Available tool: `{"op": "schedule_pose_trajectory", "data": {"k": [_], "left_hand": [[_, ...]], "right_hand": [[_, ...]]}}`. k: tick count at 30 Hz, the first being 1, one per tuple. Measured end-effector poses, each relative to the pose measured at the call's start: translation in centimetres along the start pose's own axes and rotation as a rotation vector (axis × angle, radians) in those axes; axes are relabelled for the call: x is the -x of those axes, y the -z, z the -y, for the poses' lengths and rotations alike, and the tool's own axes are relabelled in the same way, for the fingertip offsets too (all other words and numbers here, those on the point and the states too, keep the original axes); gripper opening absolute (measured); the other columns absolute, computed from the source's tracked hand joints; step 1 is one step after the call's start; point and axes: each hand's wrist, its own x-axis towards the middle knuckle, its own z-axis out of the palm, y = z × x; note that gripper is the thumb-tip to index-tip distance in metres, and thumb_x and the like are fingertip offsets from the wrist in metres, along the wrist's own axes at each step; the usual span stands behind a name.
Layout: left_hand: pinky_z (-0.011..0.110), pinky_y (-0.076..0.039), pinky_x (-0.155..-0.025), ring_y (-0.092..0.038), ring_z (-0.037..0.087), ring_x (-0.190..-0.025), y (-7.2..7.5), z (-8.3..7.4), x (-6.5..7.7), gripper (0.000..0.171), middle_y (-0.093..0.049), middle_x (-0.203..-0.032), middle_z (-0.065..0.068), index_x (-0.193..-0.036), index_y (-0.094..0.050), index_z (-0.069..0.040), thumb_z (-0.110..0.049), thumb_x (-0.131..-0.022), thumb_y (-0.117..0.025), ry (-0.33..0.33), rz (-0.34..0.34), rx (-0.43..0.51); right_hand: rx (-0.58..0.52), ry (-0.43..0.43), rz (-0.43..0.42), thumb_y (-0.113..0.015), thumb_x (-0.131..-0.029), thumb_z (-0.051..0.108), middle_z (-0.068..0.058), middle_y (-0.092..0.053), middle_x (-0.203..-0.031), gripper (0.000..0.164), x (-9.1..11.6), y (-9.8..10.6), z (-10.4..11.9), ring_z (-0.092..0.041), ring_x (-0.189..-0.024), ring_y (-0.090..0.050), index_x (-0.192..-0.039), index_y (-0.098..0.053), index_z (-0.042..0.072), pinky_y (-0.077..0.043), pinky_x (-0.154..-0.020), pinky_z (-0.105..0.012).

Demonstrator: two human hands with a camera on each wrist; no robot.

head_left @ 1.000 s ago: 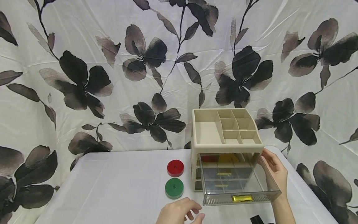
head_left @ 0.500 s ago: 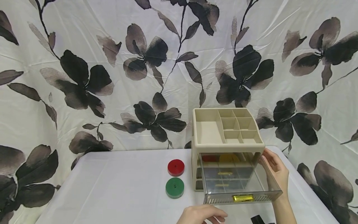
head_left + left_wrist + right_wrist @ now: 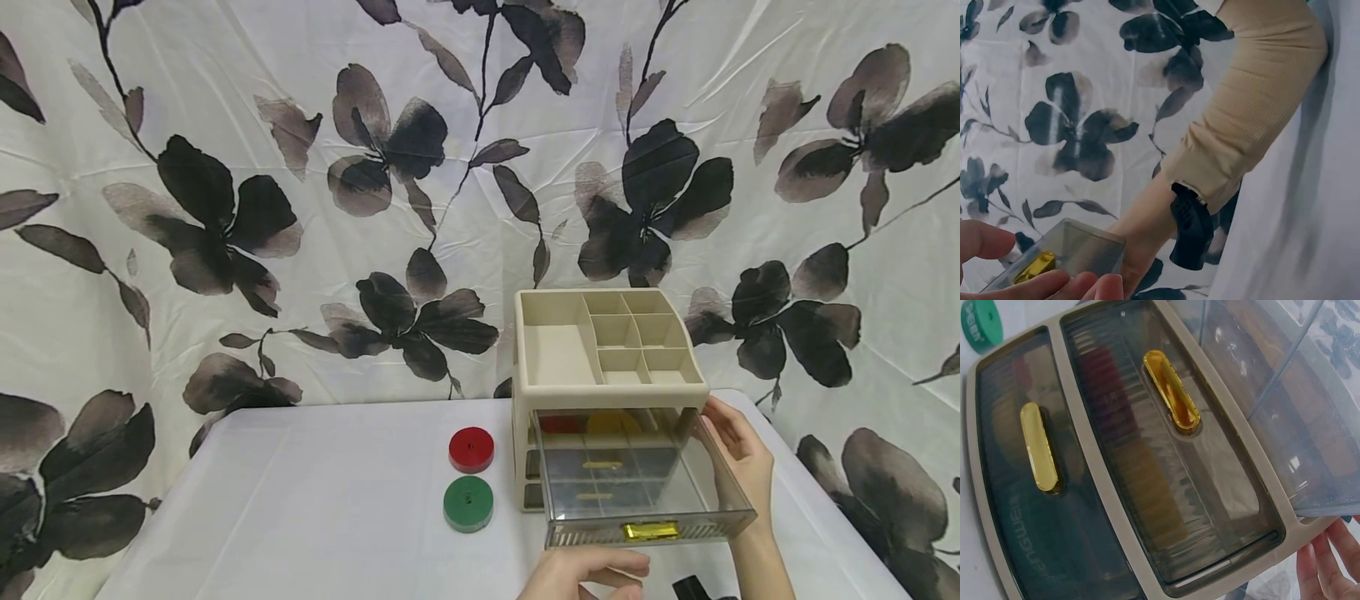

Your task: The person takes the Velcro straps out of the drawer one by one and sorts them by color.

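Observation:
A cream desktop organizer stands on the table, its clear top drawer pulled far out. My left hand hovers just before and below the drawer front, under its gold handle, fingers loosely bent around nothing. In the left wrist view, the left fingers and thumb appear in front of that handle; contact with the drawer cannot be told. At the organizer's right side, my right hand rests with extended fingers. The right wrist view shows these fingers by the frame's edge.
Left of the organizer lie a red disc and a green disc. Two lower drawers with gold handles are closed, with red and yellow things visible inside. A floral cloth hangs behind the table.
My left hand has moved right, from beside the green disc to below the drawer's handle. The right hand, drawer and discs have stayed in place.

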Motion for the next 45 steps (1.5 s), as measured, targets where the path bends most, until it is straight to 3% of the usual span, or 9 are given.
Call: {"op": "schedule_pose_trajectory", "data": {"k": [4,9,16,19,24,28,35,42,45], "left_hand": [[0.014,-0.053,-0.075,-0.067,0.004,-0.098,-0.5,0.6,-0.6,0.038,-0.067,-0.119,0.019,-0.126,-0.061,0.000,-0.023,-0.096,-0.055,0.047,-0.008,0.176],[0.017,-0.054,-0.080,-0.068,0.025,-0.106,-1.0,0.9,-1.2,0.039,-0.065,-0.120,0.025,-0.128,-0.058,0.002,-0.021,-0.096,-0.055,0.027,-0.011,0.238],[0.018,-0.053,-0.082,-0.068,0.012,-0.104,-1.4,1.1,-1.5,0.046,-0.065,-0.123,0.019,-0.134,-0.053,-0.001,-0.029,-0.097,-0.052,0.015,-0.013,0.310],[0.018,-0.054,-0.081,-0.068,0.017,-0.107,-1.6,1.2,-1.6,0.047,-0.063,-0.124,0.023,-0.133,-0.054,0.000,-0.032,-0.099,-0.049,-0.016,-0.024,0.353],[0.014,-0.053,-0.073,-0.068,0.023,-0.107,-1.7,1.0,-1.7,0.050,-0.064,-0.121,0.025,-0.128,-0.057,0.002,-0.038,-0.101,-0.043,-0.018,-0.081,0.340],[0.018,-0.055,-0.074,-0.069,0.024,-0.106,-1.7,0.9,-1.9,0.050,-0.066,-0.118,0.023,-0.123,-0.061,0.002,-0.038,-0.102,-0.041,-0.016,-0.122,0.353],[0.021,-0.057,-0.070,-0.068,0.033,-0.104,-1.6,0.5,-2.5,0.049,-0.065,-0.116,0.028,-0.124,-0.060,0.004,-0.036,-0.102,-0.042,-0.083,-0.169,0.385],[0.019,-0.056,-0.067,-0.071,0.024,-0.099,-1.2,0.4,-3.3,0.046,-0.066,-0.112,0.029,-0.120,-0.062,0.005,-0.032,-0.102,-0.042,-0.112,-0.230,0.340],[0.020,-0.057,-0.068,-0.070,0.030,-0.100,-1.0,0.4,-3.7,0.044,-0.067,-0.111,0.028,-0.119,-0.063,0.006,-0.029,-0.102,-0.042,-0.106,-0.253,0.342]], "right_hand": [[0.007,0.012,-0.002,-0.058,-0.092,-0.001,0.014,-0.065,-0.107,0.034,-0.1,0.0,-0.2,0.005,-0.101,-0.062,-0.125,-0.058,0.000,-0.049,-0.083,-0.007],[0.012,0.007,0.002,-0.058,-0.092,-0.001,0.014,-0.065,-0.108,0.034,-0.1,0.1,-0.4,0.005,-0.102,-0.062,-0.126,-0.058,0.000,-0.049,-0.083,-0.007],[0.016,0.009,-0.004,-0.059,-0.092,0.000,0.014,-0.065,-0.109,0.034,-0.1,0.3,-0.4,0.005,-0.102,-0.062,-0.126,-0.058,0.001,-0.049,-0.083,-0.007],[0.002,0.013,-0.004,-0.058,-0.092,-0.001,0.013,-0.065,-0.109,0.034,-0.2,0.3,-0.3,0.004,-0.102,-0.062,-0.126,-0.058,0.000,-0.050,-0.083,-0.008],[0.009,0.017,-0.010,-0.059,-0.092,-0.001,0.014,-0.065,-0.108,0.034,-0.2,0.3,-0.3,0.005,-0.101,-0.063,-0.126,-0.059,0.000,-0.050,-0.082,-0.007],[0.005,0.010,-0.006,-0.059,-0.091,0.000,0.014,-0.065,-0.107,0.034,-0.2,0.3,-0.3,0.005,-0.101,-0.062,-0.126,-0.059,0.001,-0.049,-0.082,-0.007],[-0.059,0.032,0.014,-0.058,-0.091,-0.003,0.009,-0.066,-0.109,0.035,-0.4,0.3,-0.9,0.001,-0.103,-0.063,-0.126,-0.058,-0.002,-0.050,-0.082,-0.009],[-0.049,0.004,-0.001,-0.060,-0.091,0.000,0.009,-0.067,-0.109,0.035,-0.5,0.5,-1.1,0.000,-0.102,-0.064,-0.126,-0.058,-0.002,-0.051,-0.082,-0.011],[-0.038,-0.001,-0.001,-0.060,-0.091,0.002,0.009,-0.067,-0.109,0.035,-0.5,0.5,-1.1,0.000,-0.101,-0.064,-0.126,-0.058,-0.002,-0.051,-0.082,-0.010]]}}
